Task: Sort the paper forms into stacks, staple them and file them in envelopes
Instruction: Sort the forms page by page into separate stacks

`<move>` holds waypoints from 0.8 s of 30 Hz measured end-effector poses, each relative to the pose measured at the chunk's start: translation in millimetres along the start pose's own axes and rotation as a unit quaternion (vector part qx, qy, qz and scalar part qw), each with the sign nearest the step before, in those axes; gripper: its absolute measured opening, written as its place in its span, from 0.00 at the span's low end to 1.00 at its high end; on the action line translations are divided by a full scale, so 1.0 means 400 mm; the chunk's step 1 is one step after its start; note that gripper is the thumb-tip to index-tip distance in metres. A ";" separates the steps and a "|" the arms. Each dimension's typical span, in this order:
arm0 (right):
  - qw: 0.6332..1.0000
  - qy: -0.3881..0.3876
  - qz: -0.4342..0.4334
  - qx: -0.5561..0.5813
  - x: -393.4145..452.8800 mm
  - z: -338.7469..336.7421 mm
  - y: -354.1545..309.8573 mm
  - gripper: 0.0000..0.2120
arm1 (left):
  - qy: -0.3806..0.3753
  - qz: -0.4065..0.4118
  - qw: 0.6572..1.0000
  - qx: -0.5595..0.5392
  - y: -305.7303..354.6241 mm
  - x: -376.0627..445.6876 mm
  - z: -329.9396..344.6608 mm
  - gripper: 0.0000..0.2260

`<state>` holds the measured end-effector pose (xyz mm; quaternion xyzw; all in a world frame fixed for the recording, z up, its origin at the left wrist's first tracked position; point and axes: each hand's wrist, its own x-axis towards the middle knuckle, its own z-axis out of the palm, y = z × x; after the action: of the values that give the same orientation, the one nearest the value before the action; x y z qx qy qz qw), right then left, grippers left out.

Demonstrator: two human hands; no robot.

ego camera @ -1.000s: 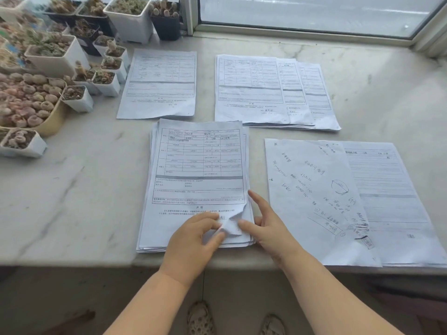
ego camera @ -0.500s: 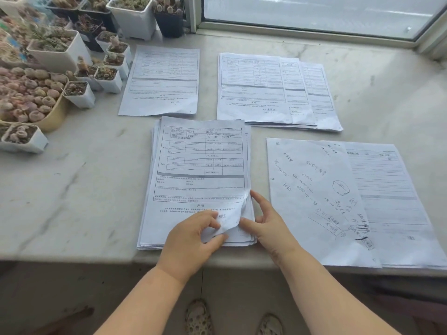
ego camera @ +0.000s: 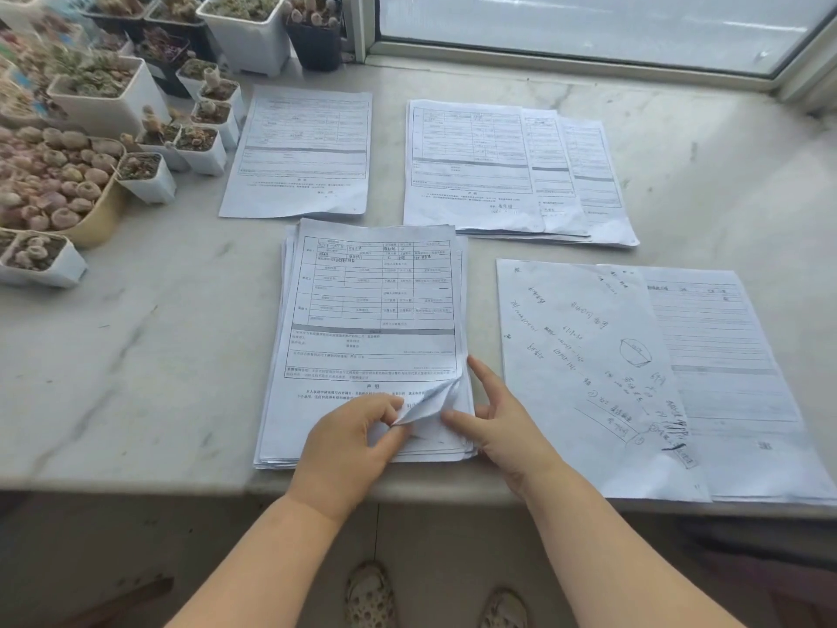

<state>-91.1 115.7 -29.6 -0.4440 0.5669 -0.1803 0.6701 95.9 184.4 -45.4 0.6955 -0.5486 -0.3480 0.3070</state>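
Observation:
A thick stack of printed forms lies at the near edge of the marble sill. My left hand pinches the curled lower right corner of the top sheet between thumb and fingers. My right hand rests on the stack's lower right edge, fingers spread beside the lifted corner. A single form lies farther back on the left. Three fanned forms lie at the back right. A handwritten sheet overlaps a printed form at the near right.
Several white pots of succulents crowd the back left corner, with a yellow bowl of round plants. A window frame runs along the back. The sill's front edge is just under my wrists; my feet show below.
The curled corner of the top sheet has risen a little higher off the stack. Both hands stay at the lower right corner; the view has shifted slightly.

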 end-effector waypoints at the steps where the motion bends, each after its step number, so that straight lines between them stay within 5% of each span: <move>1: 1.000 -0.018 0.005 0.017 -0.002 -0.006 -0.002 0.36 | 0.006 -0.005 1.000 -0.011 0.004 0.004 -0.001 0.10; 6: 0.996 -0.060 0.032 0.051 -0.019 -0.017 -0.015 0.35 | 0.035 -0.027 0.998 -0.048 0.008 0.011 -0.005 0.14; 8: 0.996 -0.010 0.002 -0.090 -0.027 -0.011 -0.026 0.30 | 0.028 -0.033 0.997 -0.069 0.006 0.014 -0.009 0.13; 10: 0.938 0.091 -0.063 -0.329 -0.027 -0.003 -0.041 0.20 | 0.024 -0.042 0.995 -0.086 0.002 0.018 -0.014 0.13; 11: 0.921 0.122 -0.091 -0.358 -0.023 0.002 -0.044 0.15 | 0.022 -0.048 0.994 -0.094 0.001 0.020 -0.015 0.12; 13: 0.954 0.119 -0.076 -0.266 -0.019 0.017 -0.071 0.03 | 0.018 -0.061 0.991 -0.114 0.001 0.019 -0.018 0.10; 16: 0.994 0.053 0.083 -0.046 -0.016 0.036 -0.148 0.17 | -0.002 -0.067 0.988 -0.138 0.007 0.014 -0.027 0.13; 19: 0.967 0.036 0.178 -0.180 -0.003 0.051 -0.191 0.28 | -0.066 -0.055 0.987 -0.133 0.010 -0.003 -0.035 0.07; 22: 0.932 0.037 0.158 -0.325 -0.004 0.081 -0.191 0.08 | -0.112 -0.028 0.988 -0.102 0.011 -0.027 -0.048 0.07; 24: 0.893 0.060 0.114 -0.431 -0.008 0.089 -0.180 0.10 | -0.080 -0.013 0.993 -0.091 0.023 -0.025 -0.071 0.12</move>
<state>-40.3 93.2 28.7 -0.6100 0.6748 0.1324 0.3937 112.6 193.7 -20.3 0.6418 -0.5286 -0.4547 0.3194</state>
